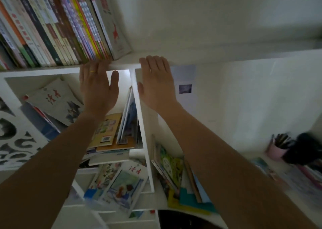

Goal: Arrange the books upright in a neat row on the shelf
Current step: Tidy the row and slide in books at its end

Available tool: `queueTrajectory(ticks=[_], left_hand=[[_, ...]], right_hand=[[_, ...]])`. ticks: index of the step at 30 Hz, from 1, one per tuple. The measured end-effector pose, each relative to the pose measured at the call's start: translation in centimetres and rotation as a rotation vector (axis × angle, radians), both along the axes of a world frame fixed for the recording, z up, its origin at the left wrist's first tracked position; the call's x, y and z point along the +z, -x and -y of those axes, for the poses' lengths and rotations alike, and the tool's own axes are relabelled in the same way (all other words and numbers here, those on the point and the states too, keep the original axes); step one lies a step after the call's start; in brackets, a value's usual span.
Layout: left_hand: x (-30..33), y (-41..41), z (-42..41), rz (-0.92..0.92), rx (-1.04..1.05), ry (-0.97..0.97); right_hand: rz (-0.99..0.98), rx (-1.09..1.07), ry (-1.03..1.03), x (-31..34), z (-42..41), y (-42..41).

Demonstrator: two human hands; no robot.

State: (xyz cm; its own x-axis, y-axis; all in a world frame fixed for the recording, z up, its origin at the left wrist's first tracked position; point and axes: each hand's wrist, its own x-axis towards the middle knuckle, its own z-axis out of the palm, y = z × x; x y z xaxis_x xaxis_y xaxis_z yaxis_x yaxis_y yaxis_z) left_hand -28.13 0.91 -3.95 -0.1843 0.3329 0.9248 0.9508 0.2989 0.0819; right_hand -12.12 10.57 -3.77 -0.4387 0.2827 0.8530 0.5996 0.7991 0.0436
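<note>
Both hands lie flat and empty on the white shelf edge (122, 65); left hand (97, 87) is nearest the upright row of colourful books (57, 25), which leans up-left; right hand (156, 84) farther.

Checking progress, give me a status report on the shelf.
Left hand flat against row of books, holding nothing. Right hand open on shelf edge. Row upright. Nothing blocking.

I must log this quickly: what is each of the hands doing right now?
Left hand: open, straight fingers touching the bottom of the row of books at the shelf edge.
Right hand: open, flat on the shelf edge, holding nothing.
</note>
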Motion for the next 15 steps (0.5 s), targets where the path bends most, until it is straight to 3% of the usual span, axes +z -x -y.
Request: queueTrajectory(ticks=[4,8,12,15], left_hand=[[-1.7,-3.0,-0.3,0.183,-0.085,-0.054],[-6.7,-10.0,-0.4,0.289,-0.246,-0.033],[-16.2,-19.0,-1.3,0.191,-0.397,0.297],[-23.4,-24.2,-3.6,0.56,-0.385,0.611]], right_hand=[[-0.105,0.139,0.091,-2.2,1.1,-1.5],[-0.186,0.249,0.231,-10.9,1.1,-6.3],[-0.023,0.074,0.582,-22.3,-1.2,-15.7],[0.174,-0.05,0.953,-27.6,-3.1,-23.6]])
